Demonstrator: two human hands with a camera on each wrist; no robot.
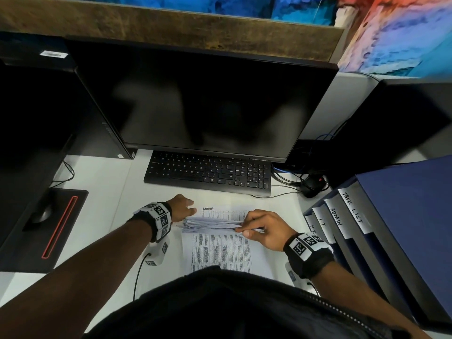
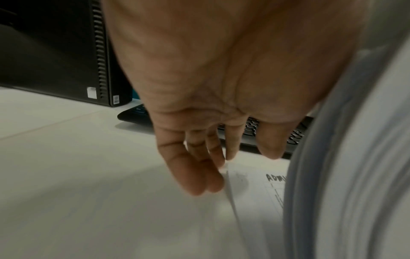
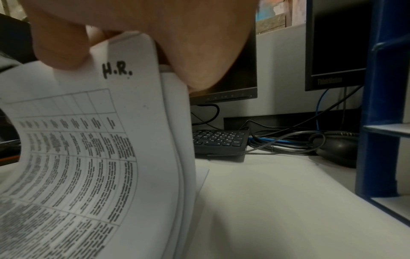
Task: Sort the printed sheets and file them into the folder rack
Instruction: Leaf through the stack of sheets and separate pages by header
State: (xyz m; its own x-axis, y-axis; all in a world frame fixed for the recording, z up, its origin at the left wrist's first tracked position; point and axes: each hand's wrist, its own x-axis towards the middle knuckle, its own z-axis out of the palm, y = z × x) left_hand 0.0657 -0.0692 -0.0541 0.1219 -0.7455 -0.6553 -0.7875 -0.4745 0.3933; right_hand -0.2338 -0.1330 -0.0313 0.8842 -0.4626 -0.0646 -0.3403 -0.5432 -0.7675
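Observation:
A bundle of printed sheets (image 1: 210, 223) stands bowed on its long edge on the white desk, between my two hands. My right hand (image 1: 244, 228) pinches its right end; in the right wrist view the facing sheet (image 3: 99, 140) is a table headed "H.R.", held under my thumb (image 3: 60, 50). My left hand (image 1: 189, 209) rests against the bundle's left end with relaxed fingers (image 2: 190, 175) hanging to the desk. A sheet headed "ADMIN" (image 1: 220, 211) lies flat underneath. The blue folder rack (image 1: 403, 204) stands at the right, with dividers labelled H.R., I.T., ADMIN and TASK LIST.
A black keyboard (image 1: 208, 173) and a dark monitor (image 1: 203, 101) sit just behind the sheets. A mouse (image 1: 310, 185) with tangled cables lies at the back right. A computer tower (image 2: 55, 52) and a second monitor's stand (image 1: 44, 228) occupy the left.

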